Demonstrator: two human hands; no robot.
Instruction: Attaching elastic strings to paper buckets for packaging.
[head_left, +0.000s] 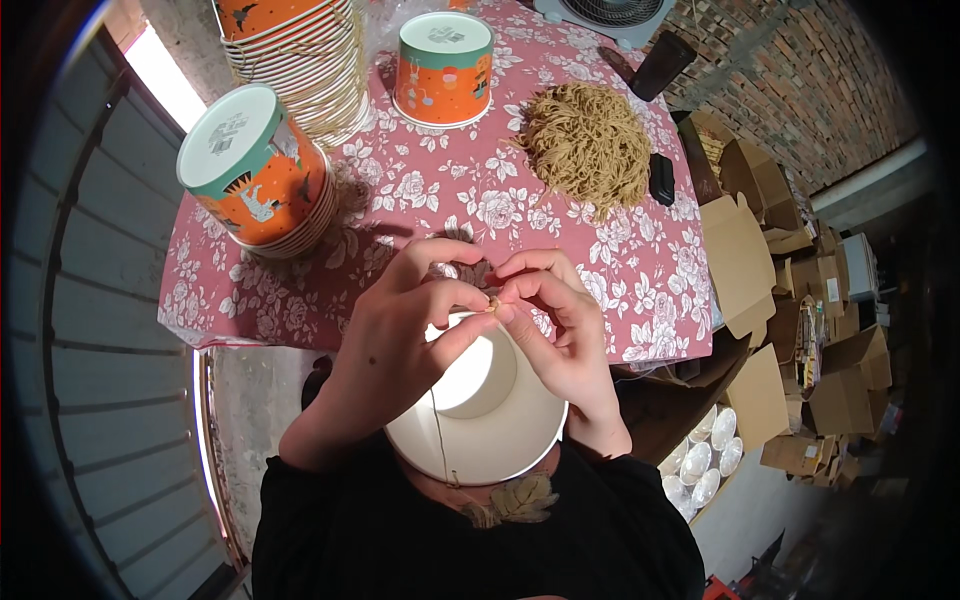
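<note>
A white-lined paper bucket (535, 435) sits in front of me, its open mouth facing up. Over its far rim, my left hand (395, 310) and my right hand (560, 325) meet with fingertips pinched together. Between them is a small bit of tan cord (493, 304), mostly covered by the fingers. A thin cord (438, 430) runs down the bucket's inside toward the near rim. Just below that rim lies a tan, leaf-shaped piece (525, 498).
On the pink floral tablecloth (430, 190) lies a heap of tan cords (590, 145). Upturned orange-and-green buckets (445, 75), a shorter bucket stack (265, 185) and a tall stack (310, 85) stand left. A black cup (663, 66) and fan (612, 12) stand far right. Cardboard boxes (740, 265) crowd the right.
</note>
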